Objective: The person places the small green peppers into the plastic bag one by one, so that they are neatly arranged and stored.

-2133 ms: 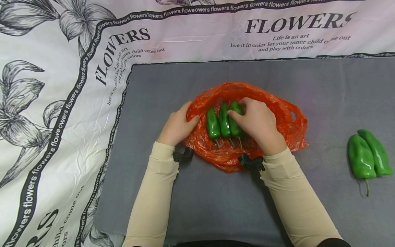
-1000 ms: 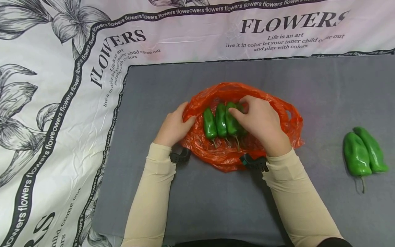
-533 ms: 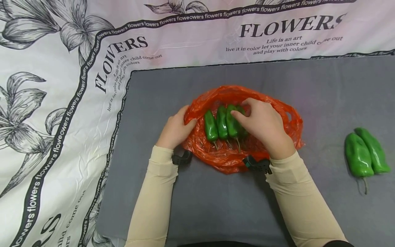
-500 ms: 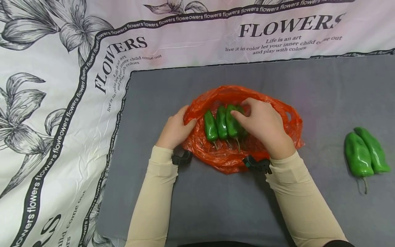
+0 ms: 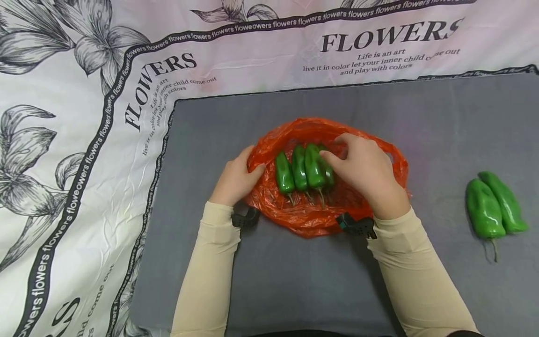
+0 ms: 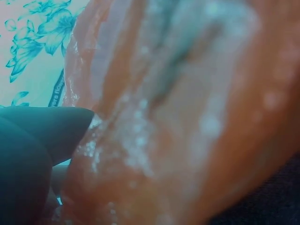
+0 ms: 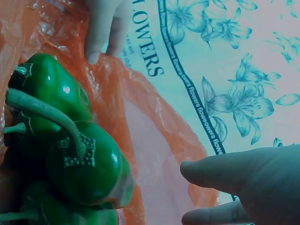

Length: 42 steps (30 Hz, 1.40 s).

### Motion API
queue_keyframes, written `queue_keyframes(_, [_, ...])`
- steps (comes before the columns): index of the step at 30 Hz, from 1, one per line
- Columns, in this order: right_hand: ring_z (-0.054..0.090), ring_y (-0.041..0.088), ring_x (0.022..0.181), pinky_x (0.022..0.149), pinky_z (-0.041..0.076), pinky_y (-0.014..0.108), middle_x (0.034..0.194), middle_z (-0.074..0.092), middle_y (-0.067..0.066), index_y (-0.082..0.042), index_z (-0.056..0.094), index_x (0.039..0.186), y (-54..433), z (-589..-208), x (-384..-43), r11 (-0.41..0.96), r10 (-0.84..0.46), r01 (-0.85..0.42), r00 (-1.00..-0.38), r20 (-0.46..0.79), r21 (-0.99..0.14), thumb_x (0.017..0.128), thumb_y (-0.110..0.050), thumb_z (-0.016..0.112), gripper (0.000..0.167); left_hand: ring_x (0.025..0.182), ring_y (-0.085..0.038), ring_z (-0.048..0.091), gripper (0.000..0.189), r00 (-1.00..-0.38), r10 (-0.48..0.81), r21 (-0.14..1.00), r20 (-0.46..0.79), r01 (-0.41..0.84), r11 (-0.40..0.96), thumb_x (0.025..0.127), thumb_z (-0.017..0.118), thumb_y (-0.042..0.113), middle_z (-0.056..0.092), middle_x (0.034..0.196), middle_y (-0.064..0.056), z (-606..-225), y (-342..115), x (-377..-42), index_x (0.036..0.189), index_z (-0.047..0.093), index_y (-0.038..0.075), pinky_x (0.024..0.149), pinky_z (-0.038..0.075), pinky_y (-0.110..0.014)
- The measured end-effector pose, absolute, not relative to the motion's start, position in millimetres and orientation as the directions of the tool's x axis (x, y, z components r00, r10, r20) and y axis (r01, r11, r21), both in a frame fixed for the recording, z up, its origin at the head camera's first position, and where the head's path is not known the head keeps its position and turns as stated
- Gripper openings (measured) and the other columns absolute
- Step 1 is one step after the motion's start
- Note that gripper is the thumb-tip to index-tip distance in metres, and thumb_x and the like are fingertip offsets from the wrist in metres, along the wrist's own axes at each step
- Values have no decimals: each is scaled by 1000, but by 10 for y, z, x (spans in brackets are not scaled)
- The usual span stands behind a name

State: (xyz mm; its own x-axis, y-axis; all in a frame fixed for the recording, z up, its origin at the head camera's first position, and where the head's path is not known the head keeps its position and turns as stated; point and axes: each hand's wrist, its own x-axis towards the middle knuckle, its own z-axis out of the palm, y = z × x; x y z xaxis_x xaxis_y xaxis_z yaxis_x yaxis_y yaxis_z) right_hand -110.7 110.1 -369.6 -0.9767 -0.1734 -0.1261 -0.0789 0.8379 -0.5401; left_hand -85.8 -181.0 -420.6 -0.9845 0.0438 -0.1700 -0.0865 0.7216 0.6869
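Note:
An orange-red plastic bag lies spread on the grey cloth in the head view. Several green peppers rest side by side in its mouth, stems toward the person; the right wrist view shows green peppers up close. My left hand pinches the bag's left rim, thumb inside and fingers outside. At the right end of the row, my right hand has its thumb and fingers apart with nothing between them. The left wrist view is mostly filled by the blurred plastic bag.
Two more green peppers lie together on the grey cloth at the far right. White flower-printed cloth borders the grey area along the back and left.
My right hand has drawn back to the right from the pepper it held, now resting in the row. More of the rightmost pepper shows. The left hand stays on the bag rim.

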Motion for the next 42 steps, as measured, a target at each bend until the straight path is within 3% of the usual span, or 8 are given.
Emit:
queue_keyframes(9, [65,30,93,73,50,53,99,72,9,-12,65,137,1117,-3629,-1078,842,-165,-71,-978,-130,-535,98,-59,63,61,92,-25,73,68,-985,48,689,-168,-82,720,103,61,39,69,134,-17,-4225,-1841,-848,162,40,13,89,58,-47])
queue_keyframes(16, [64,30,88,67,48,48,96,71,9,-12,64,139,1181,-3599,-1072,843,-160,-70,-979,-124,-534,97,-62,62,65,99,-25,72,70,-982,77,685,-173,-64,725,102,61,40,67,138,-15,-4230,-1837,-884,163,39,15,94,56,-46])
queue_keyframes(26, [64,33,93,70,47,50,108,72,13,-11,62,142,1283,-3536,-1079,842,-135,-45,-982,-129,-538,98,-65,59,70,104,-25,71,70,-981,78,691,-176,-67,720,101,62,40,66,140,-15,-4230,-1854,-874,163,39,15,97,55,-46])
queue_keyframes(42, [64,33,88,64,44,45,102,72,12,-13,65,137,1525,-3524,-989,851,-86,-14,-990,-114,-525,96,-70,56,71,114,-30,69,70,-985,72,676,-155,-53,735,101,62,40,64,143,-16,-4244,-1854,-878,162,40,15,101,53,-48])
